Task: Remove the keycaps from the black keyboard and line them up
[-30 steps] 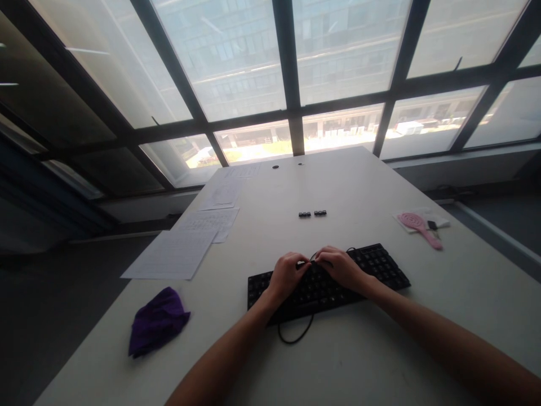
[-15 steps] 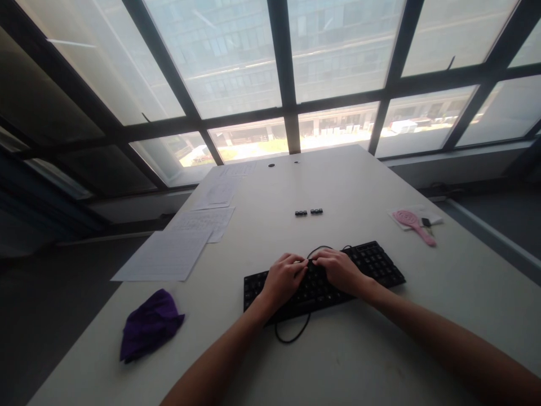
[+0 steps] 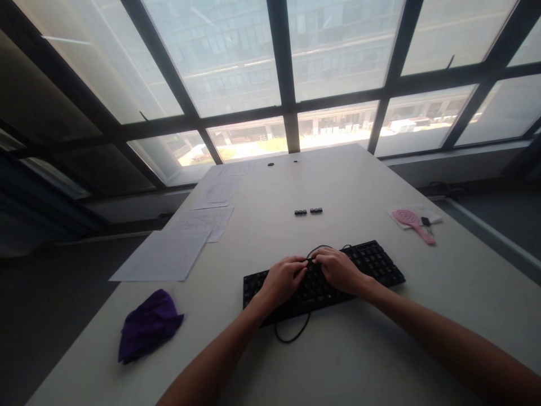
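Observation:
A black keyboard (image 3: 376, 262) lies slightly tilted on the white table, its cable looping out behind it and below its front edge. Over its left-middle part rests my left hand (image 3: 285, 279), fingers bent and drawn together, tips at the upper rows. My right hand (image 3: 336, 269) is just beside it, fingers closed, with its fingertips near those of the left at the keyboard's back edge. Anything between the fingertips is too small to make out. Beyond the keyboard stand small black pieces in two short rows, a left row (image 3: 300, 212) and a right row (image 3: 316, 211).
Printed papers (image 3: 164, 254) lie along the left side of the table (image 3: 338, 355). A purple cloth (image 3: 150, 327) is at the front left. On the right, a pink hairbrush (image 3: 414, 224) and a small dark object lie on a white sheet. Large windows stand behind.

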Available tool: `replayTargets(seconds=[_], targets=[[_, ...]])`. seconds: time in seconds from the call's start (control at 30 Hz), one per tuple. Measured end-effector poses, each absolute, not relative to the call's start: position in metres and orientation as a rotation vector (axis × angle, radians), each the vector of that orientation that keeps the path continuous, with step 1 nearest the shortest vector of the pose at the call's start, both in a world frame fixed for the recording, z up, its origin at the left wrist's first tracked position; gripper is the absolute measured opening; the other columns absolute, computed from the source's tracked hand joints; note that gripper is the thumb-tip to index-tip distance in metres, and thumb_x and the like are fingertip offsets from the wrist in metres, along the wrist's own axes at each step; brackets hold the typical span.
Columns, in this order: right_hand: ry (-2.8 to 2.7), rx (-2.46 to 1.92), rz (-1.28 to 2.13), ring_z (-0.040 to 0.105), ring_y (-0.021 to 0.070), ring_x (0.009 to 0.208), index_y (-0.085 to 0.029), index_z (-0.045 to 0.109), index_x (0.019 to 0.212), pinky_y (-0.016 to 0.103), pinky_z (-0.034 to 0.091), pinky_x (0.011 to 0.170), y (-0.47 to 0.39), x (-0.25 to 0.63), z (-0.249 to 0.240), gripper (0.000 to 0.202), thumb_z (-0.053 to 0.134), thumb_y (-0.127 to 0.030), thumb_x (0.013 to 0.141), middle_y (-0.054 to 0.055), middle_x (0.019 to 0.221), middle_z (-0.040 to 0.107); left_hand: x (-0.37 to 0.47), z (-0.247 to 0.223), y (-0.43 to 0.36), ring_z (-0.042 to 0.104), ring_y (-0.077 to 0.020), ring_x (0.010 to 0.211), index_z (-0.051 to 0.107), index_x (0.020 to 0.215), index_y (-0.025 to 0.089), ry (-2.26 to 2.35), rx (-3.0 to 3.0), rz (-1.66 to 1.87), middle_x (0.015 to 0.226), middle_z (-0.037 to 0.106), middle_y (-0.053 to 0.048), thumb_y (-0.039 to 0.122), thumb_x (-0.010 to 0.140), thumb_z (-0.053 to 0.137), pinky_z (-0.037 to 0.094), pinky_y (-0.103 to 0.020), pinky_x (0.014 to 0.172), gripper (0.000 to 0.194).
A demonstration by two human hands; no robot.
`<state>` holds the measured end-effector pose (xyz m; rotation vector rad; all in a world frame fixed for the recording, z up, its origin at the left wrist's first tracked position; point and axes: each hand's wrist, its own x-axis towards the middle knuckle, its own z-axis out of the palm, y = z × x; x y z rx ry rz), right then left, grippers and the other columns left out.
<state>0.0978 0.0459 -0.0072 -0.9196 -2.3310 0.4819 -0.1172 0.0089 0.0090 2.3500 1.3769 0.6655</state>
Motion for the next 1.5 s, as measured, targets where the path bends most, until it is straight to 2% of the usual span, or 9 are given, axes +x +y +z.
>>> replayTargets(seconds=[0.2, 0.33, 0.5, 0.67, 0.8, 0.97, 1.1, 1.27, 1.5], targets=[[-2.233, -1.161, 0.482, 0.067, 0.0183, 0.086, -0.019, 0.072, 0.099, 0.029, 0.049, 0.084, 0.111, 0.092, 0.001, 0.021, 0.056, -0.012, 0.088, 0.005, 0.096, 0.074, -0.128, 0.017, 0.088, 0.071, -0.0182, 0.084, 0.073, 0.111, 0.019, 1.542, 2.145, 0.763, 0.101, 0.076, -0.006, 0.029, 0.088, 0.067, 0.056, -0.031, 0.085, 0.026], [-2.274, -1.349, 0.280, 0.065, 0.0201, 0.095, -0.017, 0.072, 0.104, 0.029, 0.047, 0.085, 0.174, 0.071, 0.008, 0.019, 0.059, -0.016, 0.090, 0.008, 0.105, 0.073, -0.129, 0.015, 0.161, 0.071, -0.0182, 0.088, 0.071, 0.115, 0.018, 1.778, 2.116, 0.792, 0.112, 0.073, -0.009, 0.021, 0.085, 0.070, 0.053, -0.032, 0.092, 0.030], [-2.335, -1.382, 0.207, 0.058, 0.0257, 0.108, -0.017, 0.074, 0.101, 0.034, 0.042, 0.092, 0.223, 0.045, 0.005, 0.016, 0.062, -0.019, 0.089, 0.011, 0.105, 0.073, -0.127, 0.001, 0.213, 0.070, -0.0180, 0.088, 0.068, 0.123, 0.018, 1.798, 2.112, 0.748, 0.125, 0.068, -0.011, 0.016, 0.083, 0.071, 0.051, -0.031, 0.094, 0.040], [-2.368, -1.440, 0.206, 0.058, 0.0262, 0.106, -0.016, 0.075, 0.100, 0.035, 0.038, 0.092, 0.240, 0.031, -0.007, 0.019, 0.058, -0.019, 0.091, 0.014, 0.101, 0.073, -0.122, -0.010, 0.227, 0.070, -0.0196, 0.094, 0.075, 0.112, 0.024, 1.767, 2.140, 0.696, 0.113, 0.074, -0.006, 0.016, 0.084, 0.066, 0.050, -0.029, 0.094, 0.030], [-2.372, -1.457, 0.217, 0.061, 0.0250, 0.101, -0.015, 0.076, 0.093, 0.035, 0.037, 0.091, 0.243, 0.025, -0.007, 0.020, 0.056, -0.014, 0.089, 0.015, 0.095, 0.074, -0.119, -0.009, 0.227, 0.069, -0.0231, 0.099, 0.079, 0.097, 0.023, 1.802, 2.139, 0.706, 0.102, 0.076, -0.008, 0.013, 0.083, 0.061, 0.049, -0.031, 0.095, 0.025], [-2.335, -1.402, 0.237, 0.063, 0.0231, 0.100, -0.016, 0.076, 0.092, 0.033, 0.039, 0.092, 0.227, 0.029, 0.009, 0.016, 0.061, -0.017, 0.088, 0.012, 0.094, 0.075, -0.121, 0.005, 0.204, 0.070, -0.0204, 0.093, 0.077, 0.103, 0.019, 1.826, 2.107, 0.800, 0.098, 0.077, -0.009, 0.016, 0.081, 0.066, 0.052, -0.030, 0.090, 0.024], [-2.253, -1.311, 0.297, 0.065, 0.0191, 0.093, -0.019, 0.075, 0.094, 0.028, 0.044, 0.086, 0.185, 0.053, 0.020, 0.013, 0.064, -0.022, 0.089, 0.007, 0.096, 0.075, -0.117, 0.024, 0.152, 0.071, -0.0163, 0.083, 0.077, 0.095, 0.018, 1.685, 2.089, 0.947, 0.090, 0.077, -0.005, 0.021, 0.083, 0.069, 0.054, -0.026, 0.082, 0.015], [-2.060, -1.098, 0.531, 0.067, 0.0194, 0.081, -0.020, 0.076, 0.084, 0.030, 0.049, 0.079, 0.116, 0.101, 0.012, 0.006, 0.070, -0.023, 0.083, 0.004, 0.085, 0.075, -0.094, 0.034, 0.075, 0.070, -0.0154, 0.074, 0.077, 0.087, 0.019, 1.459, 2.015, 1.017, 0.084, 0.077, -0.004, 0.022, 0.080, 0.073, 0.055, -0.026, 0.074, 0.008], [-2.050, -1.076, 0.674, 0.069, 0.0209, 0.083, -0.021, 0.076, 0.084, 0.033, 0.051, 0.081, 0.069, 0.134, -0.004, 0.011, 0.066, -0.018, 0.082, 0.005, 0.085, 0.075, -0.064, 0.016, 0.043, 0.071, -0.0190, 0.084, 0.079, 0.089, 0.024, 1.411, 2.127, 0.869, 0.088, 0.077, -0.003, 0.018, 0.079, 0.073, 0.052, -0.029, 0.083, 0.013]])
